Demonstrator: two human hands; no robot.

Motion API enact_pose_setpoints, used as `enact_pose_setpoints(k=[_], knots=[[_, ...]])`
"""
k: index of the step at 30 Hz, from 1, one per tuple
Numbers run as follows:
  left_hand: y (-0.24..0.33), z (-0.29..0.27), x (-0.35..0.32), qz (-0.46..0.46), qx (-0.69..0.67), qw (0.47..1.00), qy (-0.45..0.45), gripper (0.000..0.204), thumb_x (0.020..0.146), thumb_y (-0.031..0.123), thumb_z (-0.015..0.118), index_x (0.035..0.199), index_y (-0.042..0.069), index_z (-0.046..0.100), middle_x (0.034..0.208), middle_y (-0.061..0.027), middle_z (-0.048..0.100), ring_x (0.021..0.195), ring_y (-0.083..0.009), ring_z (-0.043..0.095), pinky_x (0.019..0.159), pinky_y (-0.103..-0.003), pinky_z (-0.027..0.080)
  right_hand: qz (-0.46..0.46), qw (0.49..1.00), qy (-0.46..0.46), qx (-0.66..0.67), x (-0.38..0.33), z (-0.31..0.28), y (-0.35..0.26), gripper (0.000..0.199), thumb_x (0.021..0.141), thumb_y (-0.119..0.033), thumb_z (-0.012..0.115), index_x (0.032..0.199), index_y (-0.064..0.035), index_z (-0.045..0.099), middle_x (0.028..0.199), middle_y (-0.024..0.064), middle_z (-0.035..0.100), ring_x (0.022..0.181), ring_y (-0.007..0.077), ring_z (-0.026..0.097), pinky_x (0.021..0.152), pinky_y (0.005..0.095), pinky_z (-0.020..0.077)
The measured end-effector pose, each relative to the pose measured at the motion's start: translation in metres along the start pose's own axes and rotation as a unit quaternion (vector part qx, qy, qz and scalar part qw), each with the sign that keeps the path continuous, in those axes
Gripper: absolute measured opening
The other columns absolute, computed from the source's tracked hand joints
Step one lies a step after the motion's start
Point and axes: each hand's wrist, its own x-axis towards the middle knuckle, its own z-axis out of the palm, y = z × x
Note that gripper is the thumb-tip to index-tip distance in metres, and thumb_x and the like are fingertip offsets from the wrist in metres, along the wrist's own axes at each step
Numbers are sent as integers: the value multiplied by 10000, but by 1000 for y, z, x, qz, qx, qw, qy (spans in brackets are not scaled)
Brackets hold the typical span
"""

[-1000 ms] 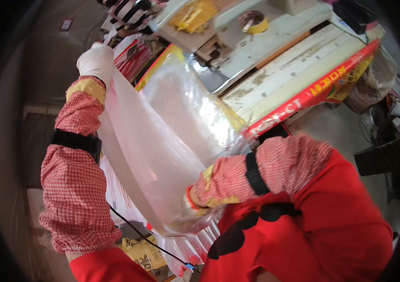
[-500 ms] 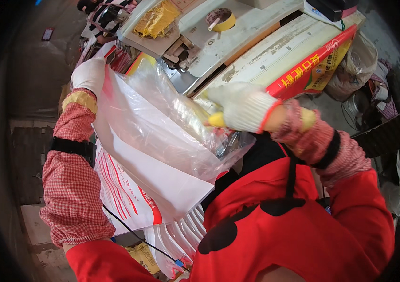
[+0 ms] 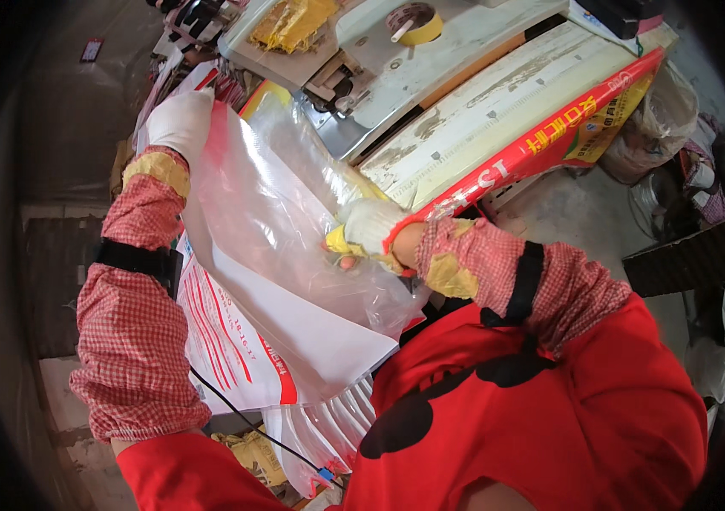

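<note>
Up at the far end, the left hand (image 3: 179,123), in a white glove, is pinching the top edge of a clear plastic liner bag (image 3: 294,230), its fingers closed on the film. Nearer the body, the right hand (image 3: 371,230), gloved too, is gripping the liner's other side with its fingers curled shut around a gathered fold. The liner is hanging stretched between both sets of fingers and is looking light, limp and slippery, likely to slide unless taken at its rim or a bunched fold. Just under the fingers, a white woven sack with red stripes and print (image 3: 243,341) is lying flat. Beyond the right fingers, a long red package with pale lettering (image 3: 550,136) is lying along the worktable (image 3: 482,111), and a yellow tape roll (image 3: 418,25) is sitting farther off.
</note>
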Motion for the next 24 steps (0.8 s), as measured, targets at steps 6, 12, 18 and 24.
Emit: enact_pose_setpoints(k=[6, 12, 18, 24], knots=[[-44, 6, 31, 43, -38, 997, -47, 299, 857, 210, 512, 1087, 54, 620, 1038, -200, 643, 991, -371, 608, 839, -434, 491, -135, 985, 29, -107, 10, 5, -8, 269, 805, -270, 595, 975, -63, 621, 833, 150, 654, 789, 281, 630, 685, 375, 483], [55, 65, 29, -105, -137, 983, 60, 252, 901, 304, 462, 966, 95, 588, 956, -165, 655, 892, -335, 656, 739, -481, 522, -242, 959, 141, 43, -12, 14, -24, 181, 834, -165, 502, 966, -125, 620, 945, 158, 636, 860, 340, 615, 736, 413, 484], [113, 138, 20, 133, -50, 978, 154, 193, 876, 183, 478, 1044, 146, 566, 867, -89, 629, 760, -270, 642, 601, -403, 520, 239, 969, 53, 36, -89, -57, 40, 144, 832, -166, 632, 955, -96, 659, 837, 73, 635, 735, 167, 618, 673, 306, 492], [104, 141, 29, 204, -380, 862, 266, 128, 753, 109, 588, 873, 106, 634, 813, -111, 617, 721, -310, 592, 672, -394, 480, 37, 969, 214, 114, -91, -45, 67, 174, 804, -145, 635, 957, -62, 637, 844, 112, 626, 767, 172, 606, 712, 262, 476]])
